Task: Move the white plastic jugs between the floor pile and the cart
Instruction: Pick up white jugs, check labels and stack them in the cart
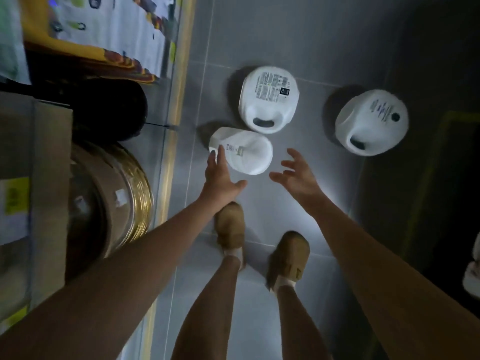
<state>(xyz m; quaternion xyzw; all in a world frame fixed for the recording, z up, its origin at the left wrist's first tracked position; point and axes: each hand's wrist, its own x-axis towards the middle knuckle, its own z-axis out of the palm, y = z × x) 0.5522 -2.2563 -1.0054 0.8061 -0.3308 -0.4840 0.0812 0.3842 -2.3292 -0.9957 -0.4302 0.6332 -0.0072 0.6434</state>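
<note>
- Crowding the left edge: cardboard boxes point(39, 178) and a gold-rimmed drum point(111, 198), close beside the left forearm; easily clipped by an elbow on a hasty lift.
- Reaching down with the left hand point(220, 178), fingers straight and laid on the left end of the nearest jug point(241, 152); touching only, nothing grasped, so more likely to nudge than to catch.
- Lying on its side on the grey floor point(272, 203), just ahead of the tan shoes point(231, 224), long axis running from upper left to lower right, narrow label strip turned up; flatter end leftward, rounder end rightward, neck end impossible to tell. Smooth-walled and probably light: apt to roll or skid off under a one-sided push.
- Resting just beyond, nearly touching it: the middle jug point(268, 98), printed face up, handle opening turned toward the person, long axis pointing away; liable to be knocked by a forward slide of the nearer one.
- Hovering right of the nearest jug and clear of it: the right hand point(296, 172), fingers spread and slack, holding nothing; a late closing from this side probably the likeliest cause of a fumble.
- Sitting well apart to the right: the third jug point(371, 122), handle opening toward the lower left, axis slanting up and right.
- Showing at the far right edge: a blurred white shape point(472, 271), perhaps another jug; no cart clearly made out.
</note>
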